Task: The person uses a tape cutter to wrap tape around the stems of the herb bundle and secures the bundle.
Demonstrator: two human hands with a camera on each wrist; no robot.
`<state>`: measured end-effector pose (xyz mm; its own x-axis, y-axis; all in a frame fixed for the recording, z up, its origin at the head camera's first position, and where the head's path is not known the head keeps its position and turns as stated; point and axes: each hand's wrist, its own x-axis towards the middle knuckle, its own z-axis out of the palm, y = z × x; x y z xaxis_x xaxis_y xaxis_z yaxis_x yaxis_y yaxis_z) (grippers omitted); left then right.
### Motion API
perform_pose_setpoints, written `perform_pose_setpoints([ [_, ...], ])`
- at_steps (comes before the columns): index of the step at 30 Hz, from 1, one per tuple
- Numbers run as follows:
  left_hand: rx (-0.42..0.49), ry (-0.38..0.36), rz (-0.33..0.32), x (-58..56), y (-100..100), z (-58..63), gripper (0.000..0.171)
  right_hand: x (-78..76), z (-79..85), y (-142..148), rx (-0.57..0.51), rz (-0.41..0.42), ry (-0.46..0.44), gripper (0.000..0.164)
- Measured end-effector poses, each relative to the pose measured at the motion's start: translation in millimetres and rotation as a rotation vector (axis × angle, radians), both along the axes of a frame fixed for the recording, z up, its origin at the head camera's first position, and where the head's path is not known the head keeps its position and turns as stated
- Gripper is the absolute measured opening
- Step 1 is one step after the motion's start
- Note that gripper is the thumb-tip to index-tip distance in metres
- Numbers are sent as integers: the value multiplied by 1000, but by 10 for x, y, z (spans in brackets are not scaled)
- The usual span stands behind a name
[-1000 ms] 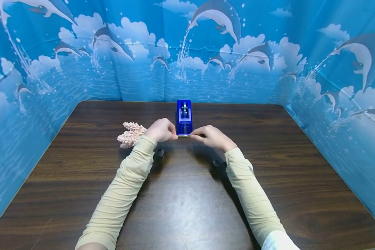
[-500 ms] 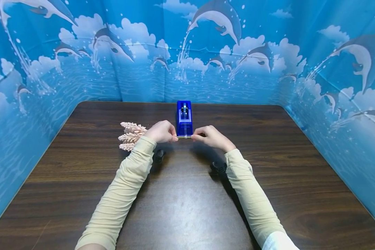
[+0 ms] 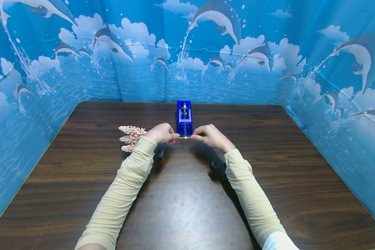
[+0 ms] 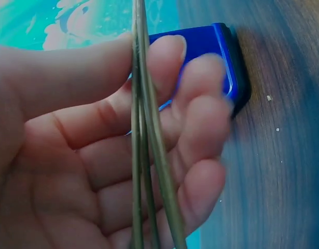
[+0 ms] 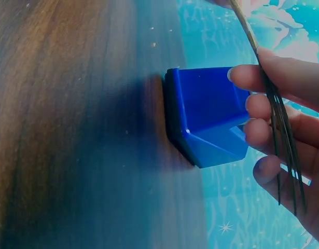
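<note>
A thin bundle of stems (image 3: 185, 137) runs sideways between my two hands, in front of a blue tape dispenser (image 3: 184, 119). Pale pink flower heads (image 3: 131, 139) stick out past the left side of my left hand (image 3: 160, 133). In the left wrist view, that hand's thumb and index finger pinch several greenish stems (image 4: 140, 104), its other fingers curling loosely behind them. My right hand (image 3: 210, 136) pinches the bundle near its other end; in the right wrist view the dark stem ends (image 5: 286, 140) fan out across its fingers.
The dispenser stands near the back edge of the dark wooden table (image 3: 253, 125). Blue dolphin-print curtains (image 3: 137, 76) hang around the back and sides. Black wrist devices (image 3: 218, 167) sit under both forearms.
My left hand has turned, its thumb now pointing right along the stems and its fingers below. The flower heads have turned and shifted slightly with it. The right hand has barely moved.
</note>
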<state>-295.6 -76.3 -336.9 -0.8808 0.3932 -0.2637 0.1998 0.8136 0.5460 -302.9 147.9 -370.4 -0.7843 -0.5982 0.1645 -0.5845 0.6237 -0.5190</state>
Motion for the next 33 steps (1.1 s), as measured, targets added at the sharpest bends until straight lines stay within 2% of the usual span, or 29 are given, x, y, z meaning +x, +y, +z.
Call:
perform_pose_setpoints([
  [4, 35, 30, 1, -3, -5, -20, 37, 10, 28, -1, -3, -10, 12, 18],
  [10, 39, 158, 34, -16, -9, -55, 29, 11, 42, -17, -17, -24, 14, 15],
  [12, 36, 179, 46, -17, -4, -64, 27, 11, 38, -23, -24, -28, 5, 14],
  [17, 31, 240, 66, -11, 8, -68, 26, 9, 13, -32, -18, -52, -84, 13],
  [20, 16, 265, 76, -7, 15, -65, 26, 6, 1, -35, 1, -58, -138, 19],
  [25, -12, 258, 75, -13, 37, -70, 28, 4, 2, -35, 36, -72, -143, 28],
  [33, 11, 154, 53, 2, 57, -63, 24, 24, 19, -12, 24, -139, -122, 22],
])
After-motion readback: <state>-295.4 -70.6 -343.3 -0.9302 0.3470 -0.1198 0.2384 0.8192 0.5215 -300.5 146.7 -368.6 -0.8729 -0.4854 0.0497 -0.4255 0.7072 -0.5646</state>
